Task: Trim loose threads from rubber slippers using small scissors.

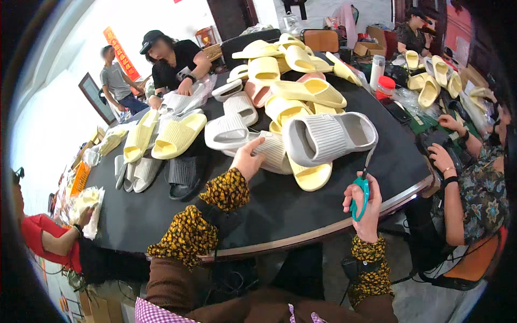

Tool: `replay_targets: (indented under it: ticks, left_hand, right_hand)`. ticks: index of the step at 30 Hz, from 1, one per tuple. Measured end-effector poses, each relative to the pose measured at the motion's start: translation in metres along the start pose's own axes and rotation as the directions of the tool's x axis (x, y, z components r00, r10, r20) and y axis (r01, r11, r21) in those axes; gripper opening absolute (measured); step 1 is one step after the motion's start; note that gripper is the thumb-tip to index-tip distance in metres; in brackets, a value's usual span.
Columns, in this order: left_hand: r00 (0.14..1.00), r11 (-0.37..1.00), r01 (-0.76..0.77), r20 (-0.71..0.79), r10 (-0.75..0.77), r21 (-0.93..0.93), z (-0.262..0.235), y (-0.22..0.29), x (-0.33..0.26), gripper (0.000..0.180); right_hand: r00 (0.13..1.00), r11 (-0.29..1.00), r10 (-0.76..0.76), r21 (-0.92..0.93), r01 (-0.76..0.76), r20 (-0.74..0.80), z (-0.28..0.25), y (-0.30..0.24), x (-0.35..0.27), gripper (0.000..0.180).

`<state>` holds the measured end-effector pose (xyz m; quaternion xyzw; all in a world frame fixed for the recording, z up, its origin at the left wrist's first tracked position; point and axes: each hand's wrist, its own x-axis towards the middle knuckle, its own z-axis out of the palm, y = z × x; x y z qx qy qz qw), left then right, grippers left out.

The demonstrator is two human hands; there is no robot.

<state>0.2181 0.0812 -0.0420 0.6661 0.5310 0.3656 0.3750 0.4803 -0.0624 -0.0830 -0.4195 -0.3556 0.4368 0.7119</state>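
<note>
A: Biggest first. Round dark table (301, 215), piled from centre out to twelve o'clock with yellow and white slippers. Other people sit round it at ten, two and three o'clock, their hands on their own work.

B: And the wearer's pair?

A: White ribbed slipper (328, 137) lies on its side at centre, on top of a yellow slipper (312, 176). A second white slipper (272, 153) lies just beside it at nine o'clock.

B: Hands?

A: Left hand (249, 160) reaches in from seven o'clock, fingers loosely spread, tips resting on that second white slipper, not closed round it. Right hand (366, 207) at five o'clock is wrapped through the teal handles of scissors (362, 188), blades pointing up at the big slipper's edge. Blades too thin to tell whether parted.

B: Step?

A: My read: trimming, cut about to start. Next calls for steadying the slipper and bringing the blade tips to the edge.
</note>
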Motion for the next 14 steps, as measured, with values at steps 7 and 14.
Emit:
replay_targets:
  ticks: [7, 14]
  left_hand:
    - [0.984, 0.990, -0.131, 0.118, 0.135, -0.045, 0.049, 0.014, 0.003, 0.047]
    - [0.978, 0.967, -0.201, 0.090, 0.188, 0.155, 0.072, 0.011, 0.016, 0.053]
  right_hand:
    - [0.999, 1.000, -0.019, -0.014, 0.019, 0.030, -0.004, 0.005, 0.001, 0.040]
    - [0.994, 0.998, -0.065, -0.001, 0.066, 0.092, -0.008, 0.014, 0.003, 0.047]
